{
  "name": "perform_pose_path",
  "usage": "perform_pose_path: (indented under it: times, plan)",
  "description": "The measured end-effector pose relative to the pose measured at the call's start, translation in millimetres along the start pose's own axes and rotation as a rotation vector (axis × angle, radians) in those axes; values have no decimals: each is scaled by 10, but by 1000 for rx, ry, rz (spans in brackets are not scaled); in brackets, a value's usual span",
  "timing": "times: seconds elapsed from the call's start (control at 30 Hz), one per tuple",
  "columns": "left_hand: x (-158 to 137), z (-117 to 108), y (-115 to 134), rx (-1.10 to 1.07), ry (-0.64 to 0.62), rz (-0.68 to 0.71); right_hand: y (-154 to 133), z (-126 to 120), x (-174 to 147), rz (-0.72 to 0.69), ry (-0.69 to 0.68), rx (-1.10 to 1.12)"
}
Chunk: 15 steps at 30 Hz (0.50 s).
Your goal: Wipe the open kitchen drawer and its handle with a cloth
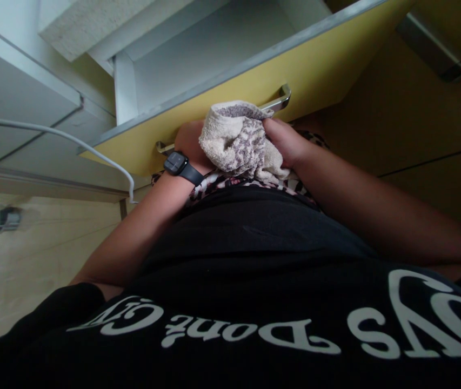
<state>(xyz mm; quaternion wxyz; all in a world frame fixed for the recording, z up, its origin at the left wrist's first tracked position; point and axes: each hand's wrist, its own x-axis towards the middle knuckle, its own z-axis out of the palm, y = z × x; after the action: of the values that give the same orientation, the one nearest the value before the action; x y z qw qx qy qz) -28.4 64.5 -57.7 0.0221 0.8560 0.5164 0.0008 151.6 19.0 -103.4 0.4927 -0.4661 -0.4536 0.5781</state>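
A cream and grey-brown patterned terry towel (236, 143) is bunched up in front of my waist, close to the yellow drawer front. My right hand (285, 139) is closed on its right side, with the thumb along the upper edge. At the towel's left side is my left hand (192, 138), with a black smartwatch (175, 162) on the wrist. The cloth hides most of the left fingers, but the hand appears to hold the towel from behind.
A pulled-out drawer (254, 70) with a yellow front and a metal handle (282, 98) stands just beyond the towel. A pale countertop corner (72, 46) juts out at the upper left. The white cable (72, 141) hangs on the left. Another handle (433, 46) is at the upper right.
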Motion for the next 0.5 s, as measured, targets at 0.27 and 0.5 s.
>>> perform_pose_path:
  times: [0.27,0.5]
  plan:
    - [-22,-91,68,32,28,-78,22,-1,10,37,-41,107]
    - [-7,-67,67,40,74,-130,12,10,5,39,-42,124]
